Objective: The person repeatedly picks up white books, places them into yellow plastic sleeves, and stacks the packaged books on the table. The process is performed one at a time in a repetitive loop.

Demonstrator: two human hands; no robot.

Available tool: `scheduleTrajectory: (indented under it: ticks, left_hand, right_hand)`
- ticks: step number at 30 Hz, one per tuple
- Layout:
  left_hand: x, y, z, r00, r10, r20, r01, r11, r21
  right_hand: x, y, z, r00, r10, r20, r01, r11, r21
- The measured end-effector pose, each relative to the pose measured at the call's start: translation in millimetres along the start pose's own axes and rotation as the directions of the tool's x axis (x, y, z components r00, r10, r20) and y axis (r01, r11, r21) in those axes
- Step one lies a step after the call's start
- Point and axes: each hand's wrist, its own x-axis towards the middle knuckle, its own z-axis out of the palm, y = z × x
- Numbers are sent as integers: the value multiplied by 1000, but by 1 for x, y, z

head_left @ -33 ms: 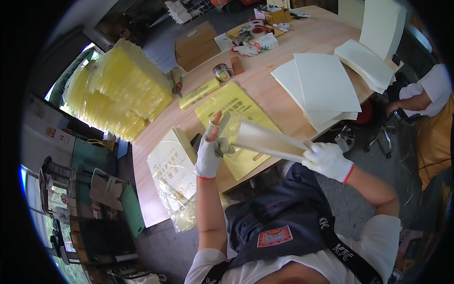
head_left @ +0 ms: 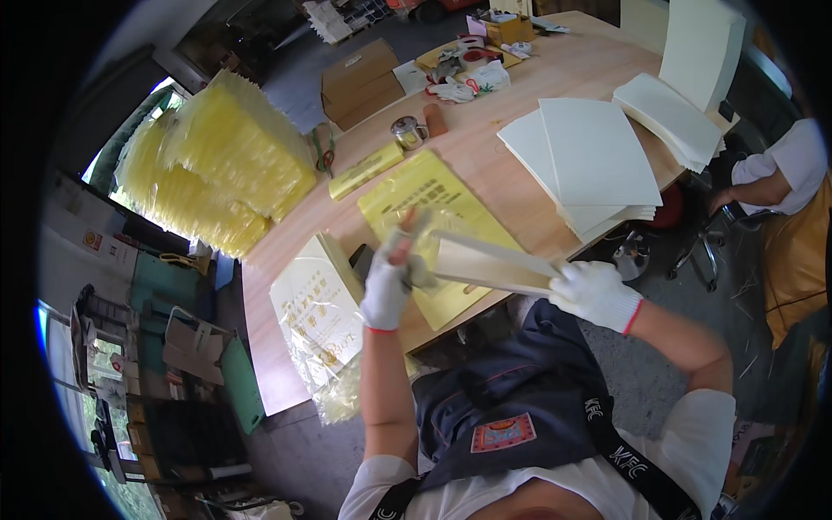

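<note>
My right hand [head_left: 595, 295], in a white knit glove with a red cuff, is closed on one end of a pale cream board piece [head_left: 494, 264]. The piece is held over the table's near edge, and two long light edges show with a beige surface between them. My left hand [head_left: 390, 282], gloved with some fingertips bare, is at the piece's other end; motion smears its fingers, so its hold is unclear. Beneath lies a flat yellow printed bag [head_left: 459, 204] with a handle slot. Left of my left hand is a stack of cream printed bags [head_left: 316, 299] in clear plastic.
A tall pile of yellow plastic-wrapped packs [head_left: 225, 156] stands at the left. White boards [head_left: 598, 152] lie at the right of the wooden table [head_left: 563, 69]. Scissors [head_left: 325, 162], a metal mug [head_left: 406, 133] and a cardboard box [head_left: 360, 82] are farther back. Another person's arm [head_left: 763, 186] is at the far right.
The board piece has tilted or spread, so a beige surface now shows between its two edges. My left hand has moved slightly and is more blurred. My right hand has shifted slightly left.
</note>
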Motion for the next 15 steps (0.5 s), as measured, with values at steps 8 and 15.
scheduleTrajectory:
  ticks: [8,15]
  left_hand:
    - [-96,-132,66,875,286,390,-483,545,685]
    - [-8,-95,120,874,290,390,-485,565,667]
  right_hand:
    - [51,21,101,866,79,493,-499,203,843]
    - [93,-39,112,985,168,-26,-11,215,977]
